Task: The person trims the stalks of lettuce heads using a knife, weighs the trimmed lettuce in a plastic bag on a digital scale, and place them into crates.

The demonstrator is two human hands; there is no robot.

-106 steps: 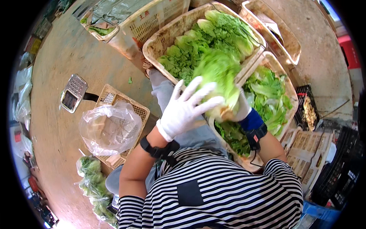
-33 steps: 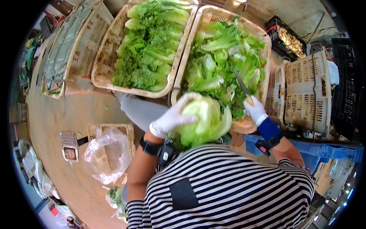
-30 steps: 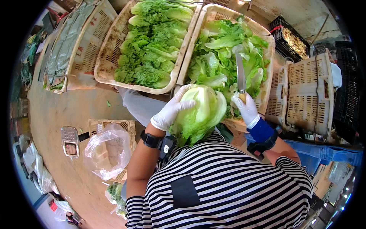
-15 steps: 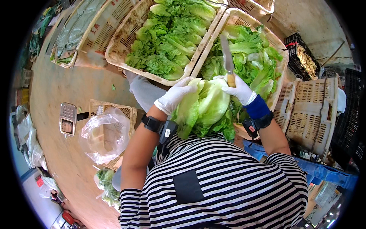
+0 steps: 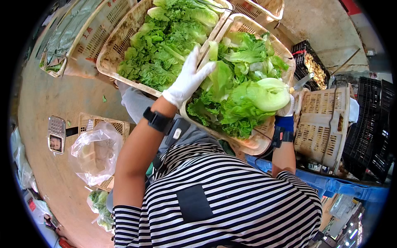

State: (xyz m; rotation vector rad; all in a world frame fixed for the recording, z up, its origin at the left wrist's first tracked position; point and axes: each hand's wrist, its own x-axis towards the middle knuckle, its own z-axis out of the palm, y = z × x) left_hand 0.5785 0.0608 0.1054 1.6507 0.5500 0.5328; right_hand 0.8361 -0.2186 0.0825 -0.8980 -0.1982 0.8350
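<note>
My left hand [image 5: 188,80], in a white glove, is open with fingers spread above the rim between two crates of lettuce. Beside its fingertips a loose green leaf [image 5: 221,78] lies over the right crate [image 5: 244,142]. My right hand [image 5: 288,106], gloved too, is at that crate's right side, mostly hidden behind a head of lettuce [image 5: 271,95] whose pale cut base faces right. A knife [image 5: 305,80] sticks out past this hand, blade to the upper right, its handle partly hidden. Whether the hand also grips the lettuce is hard to see.
The left crate [image 5: 106,62] is full of lettuce heads. At left stand a small crate with a clear plastic bag [image 5: 95,153] and a scale display [image 5: 56,134]. Stacked crates [image 5: 320,124] and a black crate [image 5: 308,62] stand at right.
My left hand has let go of the lettuce and moved up and left, fingers spread. My right hand has moved right and down with the knife, and the lettuce head has shifted right.
</note>
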